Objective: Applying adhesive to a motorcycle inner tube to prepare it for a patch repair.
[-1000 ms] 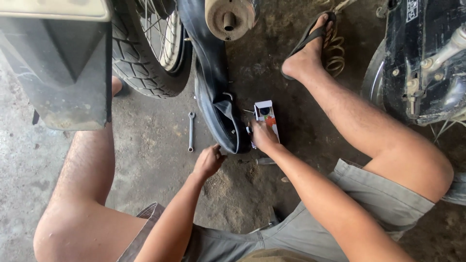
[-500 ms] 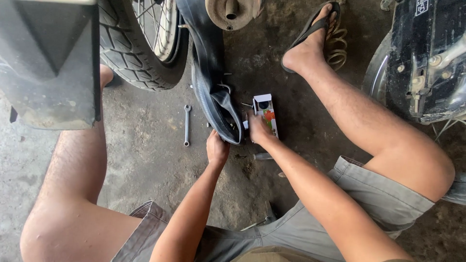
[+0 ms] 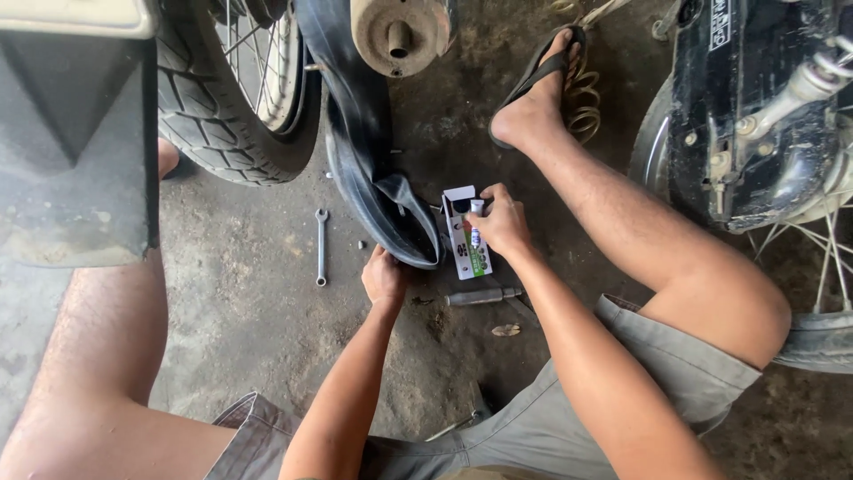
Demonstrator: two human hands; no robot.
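Inner tube (image 3: 373, 169), black and slack, hangs from the motorcycle wheel (image 3: 235, 98) to the concrete floor (image 3: 222, 320), where the left hand (image 3: 384, 277) grips its low loop. Right hand (image 3: 502, 224) pinches a small tube over its open box (image 3: 466, 233); patching seems underway, so uncapping likely needs both hands.

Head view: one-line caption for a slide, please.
Left hand grips a black inner tube while right hand holds a small box beside it.
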